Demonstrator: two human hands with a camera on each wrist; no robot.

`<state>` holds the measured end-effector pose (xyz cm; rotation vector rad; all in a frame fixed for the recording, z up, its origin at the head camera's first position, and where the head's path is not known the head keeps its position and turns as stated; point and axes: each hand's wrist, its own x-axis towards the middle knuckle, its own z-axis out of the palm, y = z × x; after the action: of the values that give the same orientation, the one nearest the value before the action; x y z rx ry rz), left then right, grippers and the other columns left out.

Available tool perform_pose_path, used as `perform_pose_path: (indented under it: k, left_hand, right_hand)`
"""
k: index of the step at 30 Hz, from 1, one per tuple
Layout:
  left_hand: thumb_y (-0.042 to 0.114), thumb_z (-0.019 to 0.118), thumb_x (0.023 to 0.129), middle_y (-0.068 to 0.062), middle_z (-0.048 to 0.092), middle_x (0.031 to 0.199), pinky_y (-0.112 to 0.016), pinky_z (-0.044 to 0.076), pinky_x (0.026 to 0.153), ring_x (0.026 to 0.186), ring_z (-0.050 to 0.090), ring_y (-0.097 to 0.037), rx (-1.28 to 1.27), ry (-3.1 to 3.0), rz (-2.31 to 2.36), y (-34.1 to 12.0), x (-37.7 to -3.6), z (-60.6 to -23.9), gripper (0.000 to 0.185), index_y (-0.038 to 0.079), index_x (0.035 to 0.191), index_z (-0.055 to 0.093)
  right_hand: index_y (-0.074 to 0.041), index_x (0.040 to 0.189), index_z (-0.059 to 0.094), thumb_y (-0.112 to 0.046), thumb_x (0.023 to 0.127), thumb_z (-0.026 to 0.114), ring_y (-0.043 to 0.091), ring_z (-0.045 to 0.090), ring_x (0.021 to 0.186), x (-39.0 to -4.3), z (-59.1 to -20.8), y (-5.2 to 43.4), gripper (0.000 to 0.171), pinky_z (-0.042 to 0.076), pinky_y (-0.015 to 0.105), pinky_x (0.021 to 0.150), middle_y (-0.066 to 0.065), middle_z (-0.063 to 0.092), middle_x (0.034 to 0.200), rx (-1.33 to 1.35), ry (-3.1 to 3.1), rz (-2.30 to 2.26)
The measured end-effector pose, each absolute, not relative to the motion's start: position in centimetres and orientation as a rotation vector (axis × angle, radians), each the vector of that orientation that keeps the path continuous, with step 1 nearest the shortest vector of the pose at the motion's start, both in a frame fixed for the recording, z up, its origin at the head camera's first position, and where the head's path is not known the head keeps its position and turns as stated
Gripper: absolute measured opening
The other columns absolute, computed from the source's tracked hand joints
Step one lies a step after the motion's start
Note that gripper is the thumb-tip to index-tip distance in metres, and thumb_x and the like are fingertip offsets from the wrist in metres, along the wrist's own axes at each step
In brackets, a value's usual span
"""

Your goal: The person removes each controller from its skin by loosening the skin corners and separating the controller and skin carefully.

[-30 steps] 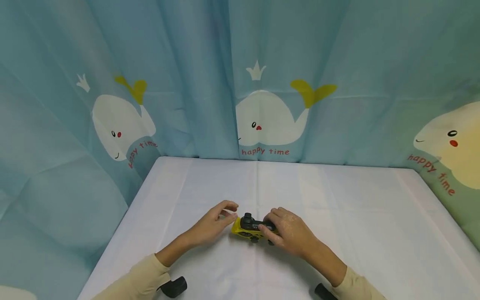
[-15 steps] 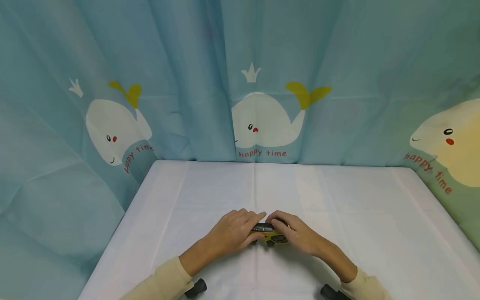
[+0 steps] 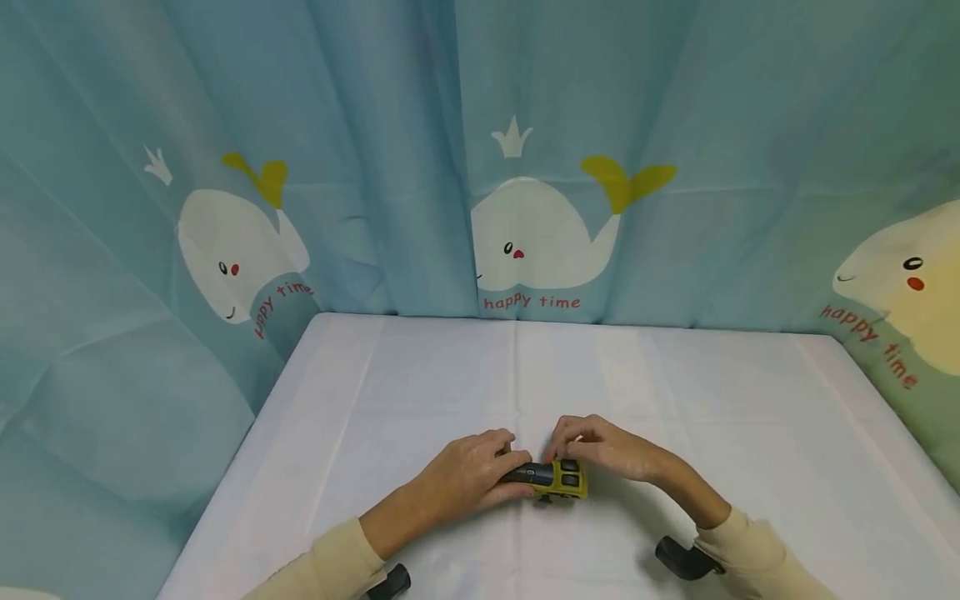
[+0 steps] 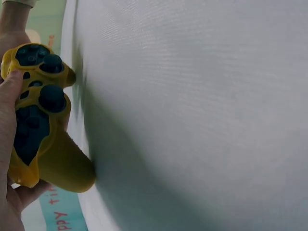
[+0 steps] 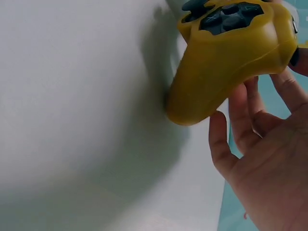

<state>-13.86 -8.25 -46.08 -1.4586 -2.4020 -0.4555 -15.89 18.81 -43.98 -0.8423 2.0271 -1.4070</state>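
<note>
Left hand (image 3: 468, 475) now grips controller (image 3: 558, 479) — tablecloth (image 3: 420, 392).

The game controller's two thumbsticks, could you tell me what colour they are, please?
The thumbsticks are black, set in the yellow game controller; the left wrist view shows them best.

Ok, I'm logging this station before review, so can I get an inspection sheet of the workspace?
Surface: white tablecloth, creased, bare around the hands.
Job's things: yellow game controller with dark buttons, handles touching the cloth.
Clutter: nothing seen.
Grips: left hand grips the controller's left side, thumb on its face; right hand is at its right side, fingers behind the handle.
Cables: nothing seen.
Surroundings: blue whale-print curtain behind and to both sides; black wrist mounts at the sleeves.
</note>
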Motion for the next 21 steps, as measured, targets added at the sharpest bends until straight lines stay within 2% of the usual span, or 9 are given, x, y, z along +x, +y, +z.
perform_pose_path:
  k: [5,10,13,16,21]
  left_hand:
    - [0.049,0.068,0.096,0.006,0.044,0.085,-0.011,0.031,0.050,0.057,0.036,0.001,-1.478,-2.466,-0.539,-8.1,-14.5,-45.5,0.034,0.018,0.110,0.070]
    - [0.053,0.075,0.087,0.006,0.044,0.085,-0.013,0.031,0.049,0.056,0.038,0.000,-1.492,-2.496,-0.517,-7.8,-15.2,-45.1,0.042,0.020,0.113,0.073]
    - [0.052,0.076,0.088,0.006,0.044,0.085,-0.013,0.032,0.049,0.056,0.038,0.000,-1.492,-2.519,-0.522,-7.8,-15.2,-45.0,0.041,0.020,0.114,0.074]
    - [0.052,0.074,0.090,0.007,0.043,0.084,-0.012,0.031,0.049,0.056,0.037,0.001,-1.487,-2.568,-0.511,-7.5,-15.3,-44.8,0.041,0.021,0.117,0.075]
    - [0.053,0.071,0.092,0.009,0.042,0.083,-0.012,0.030,0.049,0.056,0.037,0.001,-1.475,-2.651,-0.501,-7.5,-15.7,-44.4,0.040,0.022,0.117,0.075]
  right_hand:
    - [-0.008,0.099,0.066,-0.014,0.105,0.042,0.024,0.056,0.096,-16.7,-43.3,18.4,0.025,0.045,0.038,0.089,0.006,0.062,0.102,-0.792,2.001,-1.291]
    - [-0.012,0.086,0.051,-0.017,0.100,0.043,0.018,0.048,0.085,-18.1,-42.8,17.7,0.017,0.036,0.035,0.077,-0.001,0.049,0.086,-0.797,1.946,-1.145]
    - [-0.011,0.081,0.045,-0.017,0.096,0.046,0.014,0.043,0.078,-19.0,-42.8,17.3,0.015,0.032,0.032,0.074,-0.003,0.043,0.080,-0.815,1.878,-1.091]
    - [-0.008,0.079,0.042,-0.014,0.091,0.046,0.014,0.042,0.077,-19.6,-43.3,17.3,0.014,0.033,0.031,0.073,-0.001,0.040,0.079,-0.803,1.771,-1.134]
    - [-0.002,0.084,0.035,-0.013,0.085,0.042,0.018,0.042,0.084,-19.7,-44.6,17.9,0.013,0.035,0.038,0.079,0.003,0.035,0.084,-0.788,1.544,-1.339]
